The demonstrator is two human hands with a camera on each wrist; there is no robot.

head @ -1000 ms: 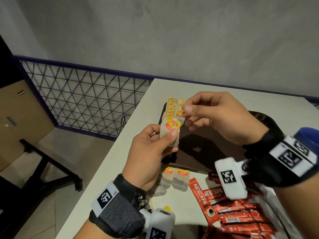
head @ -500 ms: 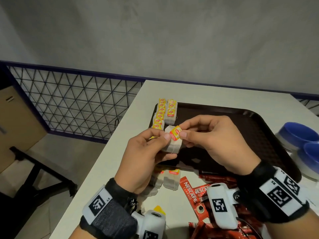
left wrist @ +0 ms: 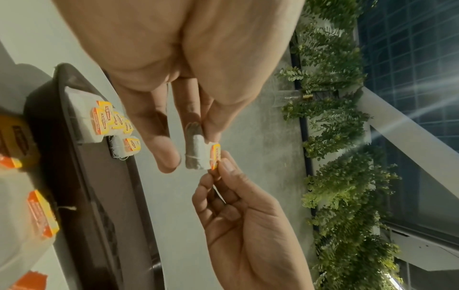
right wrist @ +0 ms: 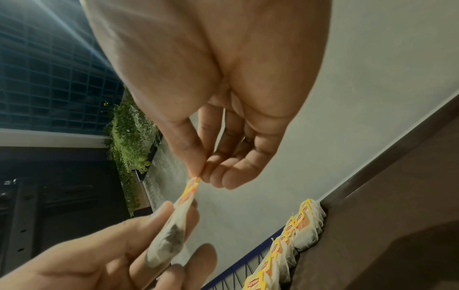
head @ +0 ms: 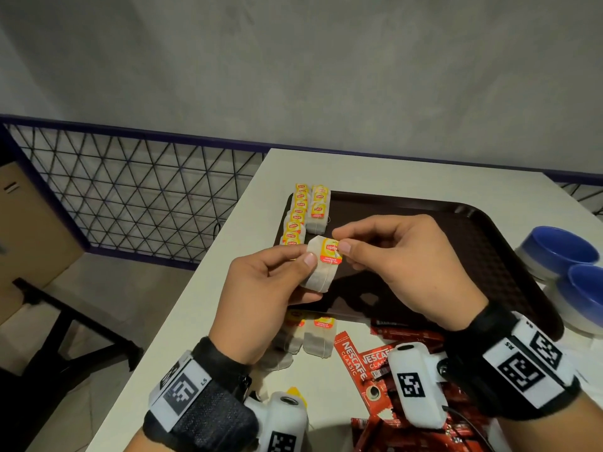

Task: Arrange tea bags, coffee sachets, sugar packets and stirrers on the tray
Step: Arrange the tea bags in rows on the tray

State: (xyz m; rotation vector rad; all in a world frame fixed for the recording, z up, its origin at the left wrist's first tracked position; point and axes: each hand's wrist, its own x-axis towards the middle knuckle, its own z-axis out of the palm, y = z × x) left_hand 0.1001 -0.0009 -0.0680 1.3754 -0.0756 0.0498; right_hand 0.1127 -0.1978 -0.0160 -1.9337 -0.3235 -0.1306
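Tea bags placed: two rows of tea bags point(head: 306, 210) sat overlapped along the far-left edge of the tray point(head: 483, 256); the left row looked longer than the right.
Tea bags left: a few loose tea bags point(head: 318, 337) lay on the table point(head: 202, 347) just below the tray's near edge.
Coffee: red coffee sachets point(head: 375, 360) were piled on the table near the person, none seen on the tray.
Sugar and stirrers: not identifiable in any view; judged not started.
Progress: early, only the tea section partly done, judging from the layout.
Held item: one tea bag point(head: 321, 269) was up in the air above the tray's near-left corner, between both hands.
Left hand point(head: 264, 288): thumb and fingers pinched the pouch of the held bag, the other fingers curled behind it.
Right hand point(head: 401, 265): thumb and forefinger pinched the yellow-red paper tag point(head: 331, 251) at the bag's top; remaining fingers loosely curled, touching nothing else.
Other: two blue bowls point(head: 561, 249) stood right of the tray, contents not visible.
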